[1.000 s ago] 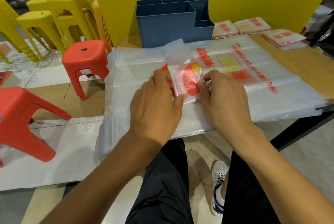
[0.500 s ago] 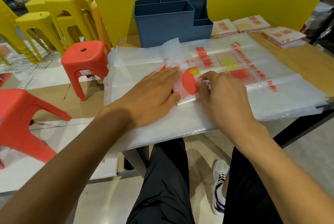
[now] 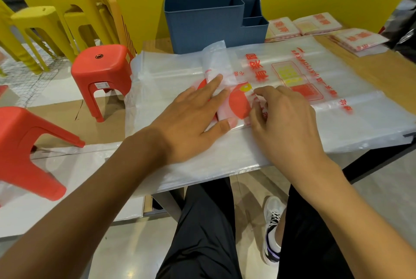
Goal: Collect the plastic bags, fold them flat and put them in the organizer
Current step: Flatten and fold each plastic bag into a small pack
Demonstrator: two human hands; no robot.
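The partly folded plastic bag point(image 3: 234, 101), clear with a red printed disc, lies on a stack of flat plastic bags point(image 3: 337, 89) that covers the near part of the worktop point(image 3: 382, 69). The left hand point(image 3: 191, 121) rests palm down on the bag's left portion; its fingers point(image 3: 212, 84) are straight and slightly spread, pressing the film flat. The right hand point(image 3: 286, 119) sits at the bag's right edge, with curled fingers pinching the film there. A loose flap of the bag stands up beyond the left fingertips.

The blue organizer point(image 3: 209, 20), with several open compartments, stands upright at the back of the worktop, just behind the stack. Three folded bag packets point(image 3: 315, 24) lie to its right. Red stools point(image 3: 101, 69) and yellow stools point(image 3: 51, 22) stand on the floor at left.
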